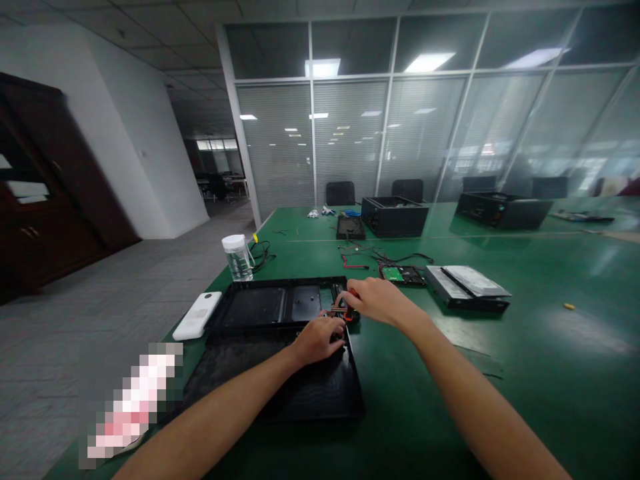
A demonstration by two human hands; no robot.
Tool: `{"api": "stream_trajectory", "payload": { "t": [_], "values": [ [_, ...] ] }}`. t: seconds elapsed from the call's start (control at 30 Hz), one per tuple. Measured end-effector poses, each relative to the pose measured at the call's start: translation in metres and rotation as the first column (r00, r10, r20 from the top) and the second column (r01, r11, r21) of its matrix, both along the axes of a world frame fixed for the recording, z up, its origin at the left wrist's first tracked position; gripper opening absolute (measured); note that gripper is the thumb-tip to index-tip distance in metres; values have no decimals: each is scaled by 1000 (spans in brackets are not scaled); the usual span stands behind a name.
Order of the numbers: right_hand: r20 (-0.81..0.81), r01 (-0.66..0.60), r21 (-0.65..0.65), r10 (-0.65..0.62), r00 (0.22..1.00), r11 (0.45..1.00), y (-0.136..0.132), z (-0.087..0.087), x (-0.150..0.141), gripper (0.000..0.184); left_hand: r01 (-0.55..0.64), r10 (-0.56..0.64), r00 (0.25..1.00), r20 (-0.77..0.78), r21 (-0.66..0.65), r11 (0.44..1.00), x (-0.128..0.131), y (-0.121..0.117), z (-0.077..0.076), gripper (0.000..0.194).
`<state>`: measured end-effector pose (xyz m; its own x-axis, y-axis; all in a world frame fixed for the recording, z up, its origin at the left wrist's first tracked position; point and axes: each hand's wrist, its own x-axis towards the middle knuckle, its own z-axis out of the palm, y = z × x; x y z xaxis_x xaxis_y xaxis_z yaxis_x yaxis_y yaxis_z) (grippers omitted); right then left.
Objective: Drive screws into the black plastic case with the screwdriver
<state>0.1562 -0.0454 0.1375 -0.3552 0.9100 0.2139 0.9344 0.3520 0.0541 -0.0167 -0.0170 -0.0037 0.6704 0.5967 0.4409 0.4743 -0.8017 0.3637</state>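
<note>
A black computer case (260, 307) lies opened out on the green table, its hollow inside facing up. My right hand (375, 300) is closed round a red-handled screwdriver (353, 294), held roughly upright over the case's right end. Just below it, my left hand (320, 339) rests at the same end with curled fingers; whatever they grip is hidden. Between the two hands runs a bundle of coloured wires (340, 303). The screwdriver's tip cannot be made out. In front of my left hand spreads a black panel (310, 387), partly covered by my left forearm.
Left of the case are a white phone-like device (199, 316) and a clear bottle (238, 259). To the right lie a green circuit board (393, 273), a metal-topped drive box (465, 290) and loose cables (380, 257). Farther back stand two black cases (393, 219).
</note>
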Motion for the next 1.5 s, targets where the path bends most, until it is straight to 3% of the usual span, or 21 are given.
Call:
{"api": "stream_trajectory", "payload": {
  "t": [0.2, 0.53, 0.6, 0.67, 0.73, 0.8, 0.87, 0.9, 0.93, 0.97, 1.03, 1.07, 1.13, 1.27, 1.3, 1.37, 1.43, 1.5],
  "values": [
    [-38, -68, -43, 66, 997, 997, -2, 2, 3, 41, -1, 1, 1000, 7, 18, 1000, 0, 0, 0, 29],
    [-22, -29, 3, 29, 999, 1000, 0, -2, 3, 52, -11, 11, 1000, 6, 19, 1000, 0, 0, -2, 28],
    [-101, -60, -19, 58, 993, 998, 5, -4, 13, 51, -8, 8, 1000, 2, 27, 1000, 0, -1, -1, 26],
    [-271, -172, -86, 143, 952, 981, 11, -12, 32, 46, -3, 3, 1000, -4, 48, 999, -1, -2, 1, 24],
    [-515, -293, -174, 167, 841, 940, 19, -29, 60, 42, -1, 2, 1000, -9, 69, 998, -1, -3, 4, 21],
    [-768, -326, -262, 8, 641, 908, 26, -55, 93, 43, 1, 0, 1000, -13, 83, 997, -1, -5, 7, 21],
    [-951, -287, -229, -150, 271, 930, 33, -83, 125, 41, 38, -33, 998, -60, 93, 995, -1, -7, 9, 21],
    [-979, -252, -203, -191, 72, 946, 35, -96, 137, 38, 69, -59, 993, -105, 95, 993, 0, -8, 9, 20],
    [-974, -230, -191, -212, -74, 954, 38, -106, 147, 31, 97, -82, 984, -157, 92, 991, 0, -10, 9, 18],
    [-960, -213, -173, -213, -181, 962, 40, -115, 154, 26, 116, -96, 974, -206, 86, 990, 0, -11, 10, 17],
    [-945, -230, -151, -209, -252, 961, 43, -124, 159, 23, 118, -94, 960, -265, 74, 990, -1, -13, 10, 16],
    [-952, -248, -142, -201, -229, 958, 44, -125, 157, 25, 110, -86, 958, -273, 72, 991, -1, -14, 11, 17],
    [-983, -251, -119, -149, -104, 961, 42, -121, 146, 23, 115, -91, 960, -266, 75, 991, -2, -16, 12, 20],
    [-925, -179, 1, 69, 373, 984, 14, -96, 102, 31, 196, -161, 959, -234, 133, 972, -4, -21, 19, 32],
    [-869, -212, 6, 110, 483, 977, 0, -89, 87, 33, 210, -170, 958, -233, 162, 964, -5, -22, 22, 32],
    [-708, -407, -8, 282, 647, 913, -33, -80, 56, 33, 197, -143, 962, -232, 225, 954, -8, -20, 34, 28],
    [-442, -568, -66, 487, 754, 820, -70, -82, 30, 19, 103, -48, 978, -204, 268, 958, -14, -13, 48, 26],
    [-195, -549, -55, 530, 825, 834, -103, -95, 13, 13, -42, 84, 984, -157, 254, 966, -25, -2, 62, 30]
  ]
}}
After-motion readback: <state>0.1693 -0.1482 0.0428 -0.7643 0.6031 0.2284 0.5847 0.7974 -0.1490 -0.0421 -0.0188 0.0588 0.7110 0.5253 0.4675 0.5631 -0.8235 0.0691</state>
